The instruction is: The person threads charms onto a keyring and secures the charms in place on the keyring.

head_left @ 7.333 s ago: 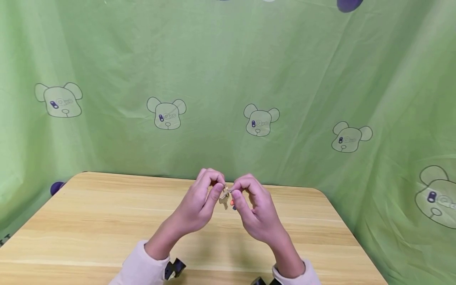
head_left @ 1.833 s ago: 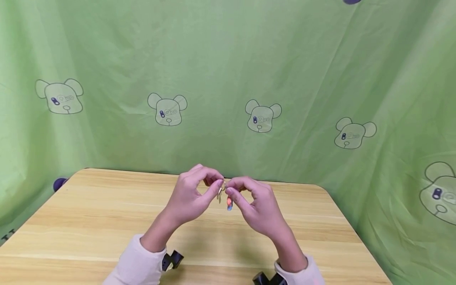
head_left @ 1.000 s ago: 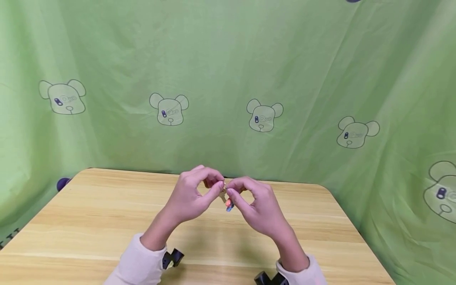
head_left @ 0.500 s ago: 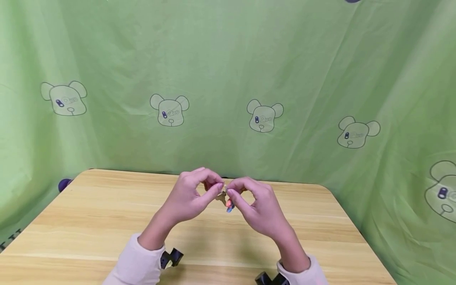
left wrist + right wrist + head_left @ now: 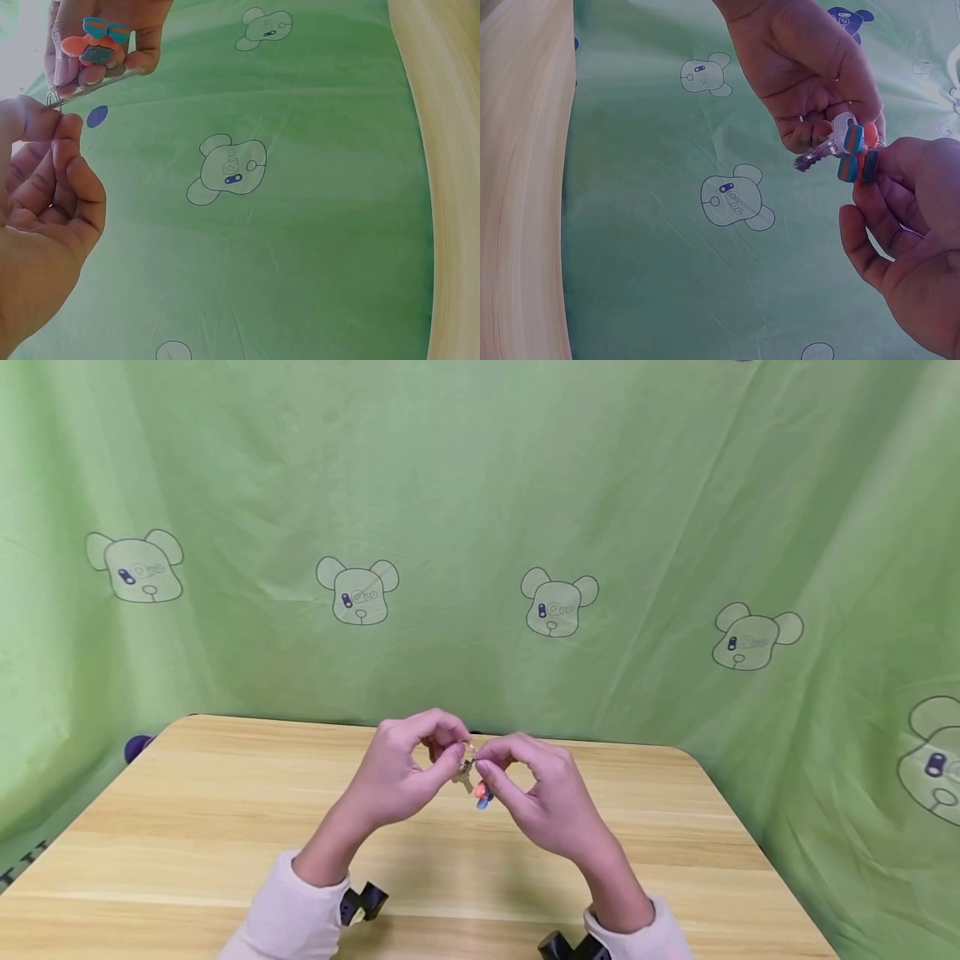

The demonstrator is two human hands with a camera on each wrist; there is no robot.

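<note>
A thin metal ring (image 5: 472, 748) is held in the air above the worktop (image 5: 262, 827), between the pinching fingertips of the left hand (image 5: 401, 772) and right hand (image 5: 538, 789). Below it hangs a brass-coloured key (image 5: 464, 777), slightly tilted, its toothed blade pointing downward. Just beside the key, under the right fingertips, dangles a small charm (image 5: 851, 154), orange with blue-green striped pieces.
</note>
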